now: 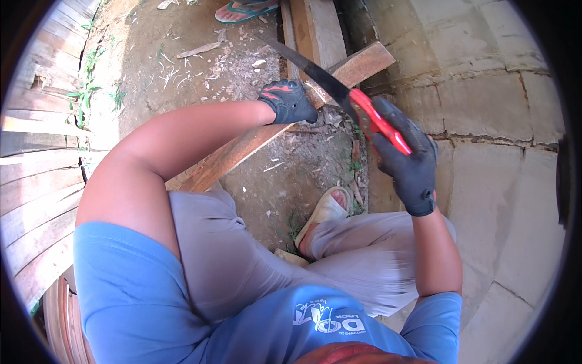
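Observation:
A hand saw (335, 87) with a dark blade and a red handle is in my right hand (409, 167), which wears a dark glove and wraps round the handle. Its blade slants up and left across a wooden plank (239, 155). I cannot tell whether the teeth touch the wood. The plank runs from beside my left leg to the upper right. My left hand (287, 102), in a dark glove with red marks, is closed on the plank just left of the blade. Part of the plank is hidden under that hand and the saw.
Beneath the plank's far part lies a thick wooden beam (324, 27). Chips and shavings litter the dirt ground (182, 73). Another person's sandalled foot (245, 12) stands at the top. A concrete block wall (479, 103) rises on the right, and wooden boards (42, 142) line the left.

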Available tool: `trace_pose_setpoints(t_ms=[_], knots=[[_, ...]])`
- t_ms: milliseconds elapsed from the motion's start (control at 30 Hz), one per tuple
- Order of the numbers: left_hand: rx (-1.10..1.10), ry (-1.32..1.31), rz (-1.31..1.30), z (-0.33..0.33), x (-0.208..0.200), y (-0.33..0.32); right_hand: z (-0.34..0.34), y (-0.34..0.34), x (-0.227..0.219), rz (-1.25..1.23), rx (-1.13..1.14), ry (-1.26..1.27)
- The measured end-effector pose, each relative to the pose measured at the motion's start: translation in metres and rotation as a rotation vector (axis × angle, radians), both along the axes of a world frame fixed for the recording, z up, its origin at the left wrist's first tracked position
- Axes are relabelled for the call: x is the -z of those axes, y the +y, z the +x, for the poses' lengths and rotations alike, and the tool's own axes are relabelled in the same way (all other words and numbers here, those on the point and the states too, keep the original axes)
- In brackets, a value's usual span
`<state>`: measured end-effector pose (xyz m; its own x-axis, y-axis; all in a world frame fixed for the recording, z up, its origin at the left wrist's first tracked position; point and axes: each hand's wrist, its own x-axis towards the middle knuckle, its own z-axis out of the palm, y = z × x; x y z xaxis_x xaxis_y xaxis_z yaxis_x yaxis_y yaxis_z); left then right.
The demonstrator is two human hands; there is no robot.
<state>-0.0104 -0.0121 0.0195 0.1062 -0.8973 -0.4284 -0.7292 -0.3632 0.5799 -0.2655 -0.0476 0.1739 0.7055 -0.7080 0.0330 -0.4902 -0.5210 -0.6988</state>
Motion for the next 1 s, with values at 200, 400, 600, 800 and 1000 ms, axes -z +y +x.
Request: trace_pose_setpoints(t_ms=[200,400,600,800,1000], knots=[[0.028,-0.035,0.047,0.001,0.006,-0.002,0.003,-0.003,0.011,-0.011,-0.047,0.062],[0.041,-0.002,0.015,0.002,0.009,-0.007,-0.002,-0.012,0.017,-0.17,-0.159,0.109],[0.039,-0.032,0.01,0.001,0.008,-0.006,0.002,-0.012,0.02,-0.064,-0.051,0.035],[0.174,0.045,0.115,0.022,0.011,-0.012,0.002,-0.013,0.021,-0.017,-0.012,-0.027],[0.235,-0.204,0.039,0.015,-0.009,0.005,0.001,-0.016,0.005,-0.035,0.043,-0.074]])
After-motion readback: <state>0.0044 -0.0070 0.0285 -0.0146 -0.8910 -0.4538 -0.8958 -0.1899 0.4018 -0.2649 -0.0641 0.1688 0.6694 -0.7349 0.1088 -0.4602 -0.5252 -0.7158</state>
